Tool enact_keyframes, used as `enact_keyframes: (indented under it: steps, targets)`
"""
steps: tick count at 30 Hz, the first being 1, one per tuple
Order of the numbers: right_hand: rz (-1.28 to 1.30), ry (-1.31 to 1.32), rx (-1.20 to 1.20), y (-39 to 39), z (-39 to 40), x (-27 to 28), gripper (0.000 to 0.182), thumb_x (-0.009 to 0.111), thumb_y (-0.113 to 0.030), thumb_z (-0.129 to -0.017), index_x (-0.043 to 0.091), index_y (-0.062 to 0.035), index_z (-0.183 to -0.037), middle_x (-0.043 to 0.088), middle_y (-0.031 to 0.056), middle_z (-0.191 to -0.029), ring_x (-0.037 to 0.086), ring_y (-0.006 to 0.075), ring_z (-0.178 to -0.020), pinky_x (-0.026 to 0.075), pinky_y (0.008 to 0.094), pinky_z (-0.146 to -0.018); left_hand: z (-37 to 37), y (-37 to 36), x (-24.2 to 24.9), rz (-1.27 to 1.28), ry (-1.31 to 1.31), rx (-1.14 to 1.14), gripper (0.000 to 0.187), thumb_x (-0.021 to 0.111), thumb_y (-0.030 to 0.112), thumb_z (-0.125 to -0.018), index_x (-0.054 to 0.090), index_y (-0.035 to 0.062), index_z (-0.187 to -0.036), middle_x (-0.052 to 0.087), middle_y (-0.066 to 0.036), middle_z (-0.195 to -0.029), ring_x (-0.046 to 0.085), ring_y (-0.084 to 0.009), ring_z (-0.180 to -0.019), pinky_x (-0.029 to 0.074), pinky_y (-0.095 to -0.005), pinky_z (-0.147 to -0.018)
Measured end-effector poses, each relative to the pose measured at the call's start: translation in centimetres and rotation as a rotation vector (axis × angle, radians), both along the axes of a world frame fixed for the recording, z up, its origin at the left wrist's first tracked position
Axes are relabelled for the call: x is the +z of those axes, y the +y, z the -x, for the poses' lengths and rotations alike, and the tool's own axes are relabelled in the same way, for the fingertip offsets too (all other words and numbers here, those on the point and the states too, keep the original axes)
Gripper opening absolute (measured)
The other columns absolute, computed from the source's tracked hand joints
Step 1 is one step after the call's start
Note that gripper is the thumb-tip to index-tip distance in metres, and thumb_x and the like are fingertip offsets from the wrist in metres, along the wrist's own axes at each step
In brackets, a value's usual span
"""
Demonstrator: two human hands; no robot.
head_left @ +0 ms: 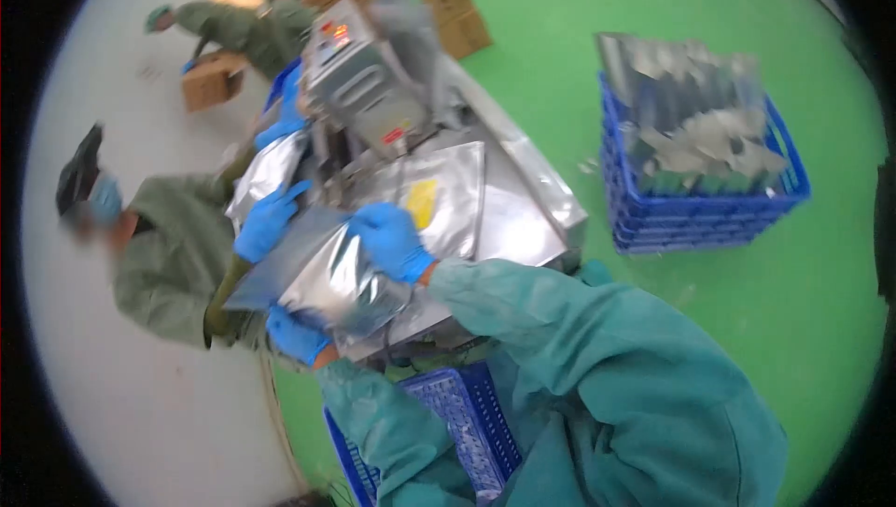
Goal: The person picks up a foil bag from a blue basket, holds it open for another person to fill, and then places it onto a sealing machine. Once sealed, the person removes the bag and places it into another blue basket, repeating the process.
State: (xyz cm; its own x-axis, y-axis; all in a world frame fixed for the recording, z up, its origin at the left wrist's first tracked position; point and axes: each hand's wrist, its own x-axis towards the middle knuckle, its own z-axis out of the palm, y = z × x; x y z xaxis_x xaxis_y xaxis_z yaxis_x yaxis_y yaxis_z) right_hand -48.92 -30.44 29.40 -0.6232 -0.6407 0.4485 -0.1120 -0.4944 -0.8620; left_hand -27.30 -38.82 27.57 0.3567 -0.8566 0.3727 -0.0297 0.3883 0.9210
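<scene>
A shiny silver foil bag, partly clear at its left end, is held in front of me above the steel table's near edge. My right hand, in a blue glove, is closed on its upper edge. Gripping the lower left edge is my left hand, also gloved, its fingers partly hidden by the bag. Just beyond my right hand, another flat foil bag with a yellow label lies on the table.
A co-worker opposite holds a foil bag in blue gloves. A metal machine with a red display stands on the table. Blue crates at right hold foil bags; another blue crate is below me. Cartons stand behind.
</scene>
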Motion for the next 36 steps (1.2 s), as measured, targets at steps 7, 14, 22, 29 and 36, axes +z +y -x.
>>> enact_keyframes:
  steps: [7, 14, 22, 29, 36]
  targets:
    - [-0.047, 0.135, 0.014, 0.1, 0.9, -0.3, 0.023, 0.056, -0.024, -0.082, 0.062, -0.0012, -0.080, 0.058, 0.0213, -0.080, 0.055, 0.0393, -0.079, 0.043, 0.0438, -0.070, -1.1, -0.9, -0.2, 0.063, 0.054, -0.159, 0.036, 0.049, 0.023, -0.092, 0.054, -0.0087, -0.108, 0.054, -0.014, -0.110, 0.052, -0.0231, -0.099, 0.040, -0.0342, -0.091]
    - [-0.051, 0.135, -0.004, 0.2, 0.5, -0.6, 0.019, 0.059, -0.023, -0.082, 0.064, -0.0060, -0.087, 0.059, 0.0169, -0.079, 0.057, 0.0348, -0.076, 0.044, 0.0400, -0.068, -1.4, -0.6, 0.4, 0.004, 0.102, -0.251, 0.037, 0.048, 0.023, -0.093, 0.053, -0.0079, -0.113, 0.053, -0.014, -0.115, 0.050, -0.0208, -0.103, 0.037, -0.0317, -0.094]
    - [-0.060, 0.038, 0.012, 0.7, 0.1, -0.3, 0.019, 0.062, -0.023, -0.081, 0.066, -0.0065, -0.088, 0.061, 0.0145, -0.081, 0.059, 0.0310, -0.074, 0.045, 0.0376, -0.067, -1.9, 6.9, 0.5, 0.023, -0.405, -0.056, 0.039, 0.044, 0.026, -0.094, 0.050, -0.0005, -0.122, 0.055, -0.013, -0.113, 0.053, -0.0211, -0.100, 0.042, -0.0315, -0.087]
    - [-0.007, 0.017, -0.010, -0.8, -0.5, -1.2, 0.018, 0.061, -0.021, -0.081, 0.065, -0.0041, -0.085, 0.062, 0.0139, -0.079, 0.059, 0.0288, -0.073, 0.046, 0.0365, -0.067, 1.7, 26.0, -5.4, -0.306, -0.781, -0.475, 0.045, 0.068, 0.016, -0.075, 0.054, -0.0077, -0.109, 0.058, -0.020, -0.106, 0.056, -0.0287, -0.098, 0.044, -0.0354, -0.087]
    - [-0.272, -0.229, 1.024, 0.5, 0.8, -5.6, 0.044, 0.053, -0.038, -0.087, 0.053, -0.0023, -0.113, 0.058, 0.0128, -0.100, 0.058, 0.0207, -0.090, 0.047, 0.0343, -0.081, -4.9, 34.8, -14.9, -0.703, -1.035, -0.059, 0.036, 0.059, 0.025, -0.080, 0.057, 0.0043, -0.109, 0.063, -0.017, -0.089, 0.062, -0.0345, -0.075, 0.050, -0.0419, -0.065]
